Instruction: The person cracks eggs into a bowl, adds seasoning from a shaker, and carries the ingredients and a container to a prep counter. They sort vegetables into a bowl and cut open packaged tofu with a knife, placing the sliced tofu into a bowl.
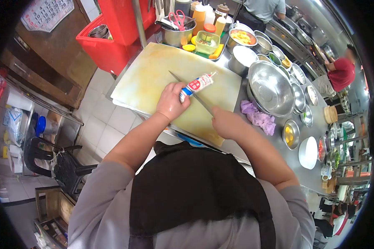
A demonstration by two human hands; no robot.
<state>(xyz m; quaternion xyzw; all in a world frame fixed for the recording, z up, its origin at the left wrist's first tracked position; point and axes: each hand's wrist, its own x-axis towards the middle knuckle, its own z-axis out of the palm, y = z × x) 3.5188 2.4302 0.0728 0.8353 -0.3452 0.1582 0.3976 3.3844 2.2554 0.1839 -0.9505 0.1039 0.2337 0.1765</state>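
Observation:
My left hand (171, 102) is closed around the lower end of a tube-shaped plastic package (200, 84), white with red and blue print and a crimped, clear far end. In my right hand (226, 123) is the handle of a kitchen knife (203, 103). Its long blade slants up and left across the package, and the tip shows beyond my left fingers. Part of the blade is hidden by the package and fingers. Both hands are over a large, yellow-stained white cutting board (147, 70).
Right of the board lie a purple cloth (258, 118), a perforated steel colander (271, 88), a bowl of yolk-like yellow pieces (290, 135) and a white bowl (308, 152). Behind it stand a pot with pink scissors (177, 20) and several bottles. Two people work beyond, near the stoves.

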